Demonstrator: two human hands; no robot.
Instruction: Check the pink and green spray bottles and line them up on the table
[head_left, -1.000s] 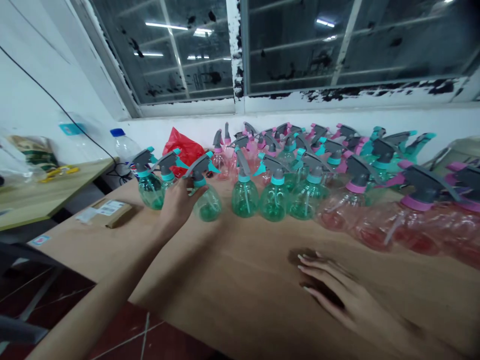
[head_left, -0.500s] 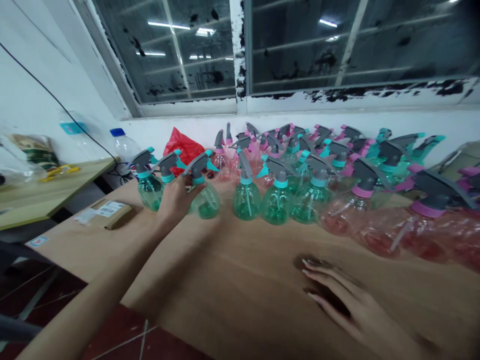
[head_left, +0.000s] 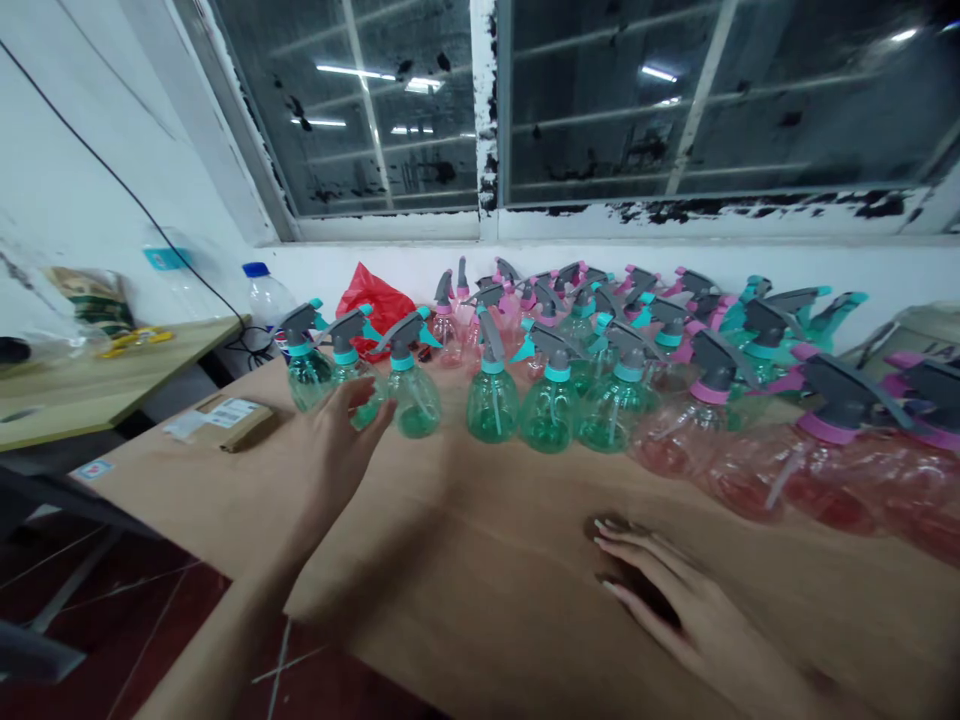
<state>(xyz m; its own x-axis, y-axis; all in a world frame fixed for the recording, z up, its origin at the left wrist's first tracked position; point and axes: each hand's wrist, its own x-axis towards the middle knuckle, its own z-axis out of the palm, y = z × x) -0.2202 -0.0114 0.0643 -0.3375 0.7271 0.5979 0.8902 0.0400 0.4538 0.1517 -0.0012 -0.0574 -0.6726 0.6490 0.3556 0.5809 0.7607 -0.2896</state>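
My left hand (head_left: pixel 341 440), fingers apart and holding nothing, hovers in front of a green spray bottle (head_left: pixel 347 352) and partly hides it. Just right of that hand stands another green spray bottle (head_left: pixel 417 405) with a grey and teal trigger head. Over the bare tabletop at the right, my right hand (head_left: pixel 682 600) has its fingers stretched out and is empty. Beyond it stand pink spray bottles (head_left: pixel 679 435) with grey and pink heads. Several more green spray bottles (head_left: pixel 551 415) form the middle of the front row.
Against the wall lies a red plastic bag (head_left: pixel 373 300). A small cardboard packet (head_left: pixel 244 425) rests on the wooden table (head_left: pixel 465 580) at left. A side table (head_left: pixel 161 365) holds yellow-handled scissors (head_left: pixel 139 341); a blue-capped bottle (head_left: pixel 264 292) stands near it.
My left hand has let go of the green spray bottle and drawn back toward me, its fingers opening. My right hand stays over the same part of the table.
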